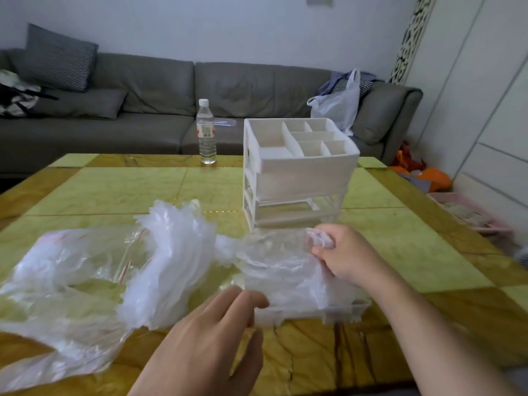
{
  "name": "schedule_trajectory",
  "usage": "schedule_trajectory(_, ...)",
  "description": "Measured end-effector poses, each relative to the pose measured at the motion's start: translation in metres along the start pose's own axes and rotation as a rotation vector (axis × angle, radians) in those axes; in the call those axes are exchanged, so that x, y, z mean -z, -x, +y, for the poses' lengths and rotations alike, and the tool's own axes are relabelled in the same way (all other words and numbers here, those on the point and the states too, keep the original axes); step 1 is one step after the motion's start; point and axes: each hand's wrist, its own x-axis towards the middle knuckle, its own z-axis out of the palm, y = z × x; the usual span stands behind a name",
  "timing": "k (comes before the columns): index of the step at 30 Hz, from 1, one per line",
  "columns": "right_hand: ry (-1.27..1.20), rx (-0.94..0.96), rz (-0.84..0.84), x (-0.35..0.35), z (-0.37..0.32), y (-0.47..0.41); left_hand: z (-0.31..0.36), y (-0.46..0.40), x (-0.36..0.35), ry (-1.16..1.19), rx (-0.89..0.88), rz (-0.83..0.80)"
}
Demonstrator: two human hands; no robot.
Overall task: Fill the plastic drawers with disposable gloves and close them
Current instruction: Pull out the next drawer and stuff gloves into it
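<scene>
A white plastic drawer unit (300, 167) stands on the table with an open divided tray on top and an empty slot low down. One drawer (351, 308) lies pulled out on the table in front of it, mostly covered by clear disposable gloves (280, 270). My right hand (340, 252) pinches the far edge of those gloves above the drawer. My left hand (211, 335) hovers at the drawer's near left corner, fingers apart, touching the plastic. A bigger heap of gloves (171, 258) spills from a clear zip bag (65, 270) to the left.
A water bottle (206, 132) stands at the far edge of the yellow-green tiled table (128, 184). Behind is a grey sofa (160, 92) with a white plastic bag (340, 104). Clutter lies on the floor at the right.
</scene>
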Motion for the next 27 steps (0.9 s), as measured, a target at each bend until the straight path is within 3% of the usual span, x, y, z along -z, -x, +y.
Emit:
schedule_trajectory(3, 0.084, 0.034, -0.025, -0.002, -0.004, 0.001, 0.006, -0.038, -0.003, 0.025, -0.019, 0.039)
schedule_trajectory(6, 0.208, 0.058, -0.062, -0.004, -0.008, 0.001, 0.007, -0.091, -0.024, 0.003, 0.074, -0.023)
schedule_trajectory(12, 0.237, 0.056, -0.02, -0.002, -0.002, -0.001, -0.011, -0.128, -0.076, -0.227, 0.406, -0.541)
schedule_trajectory(17, 0.315, 0.023, 0.099, 0.0, 0.001, -0.001, -0.017, -0.135, -0.087, -0.175, 0.493, -0.639)
schedule_trajectory(22, 0.57, -0.102, 0.15, 0.008, -0.01, 0.006, -0.019, -0.142, -0.092, -0.156, 0.55, -0.715)
schedule_trajectory(25, 0.553, -0.165, 0.156, 0.007, -0.013, 0.008, -0.019, -0.143, -0.093, -0.155, 0.557, -0.722)
schedule_trajectory(27, 0.498, -0.089, 0.209, 0.007, -0.02, 0.009, -0.018, -0.143, -0.092, -0.141, 0.569, -0.72)
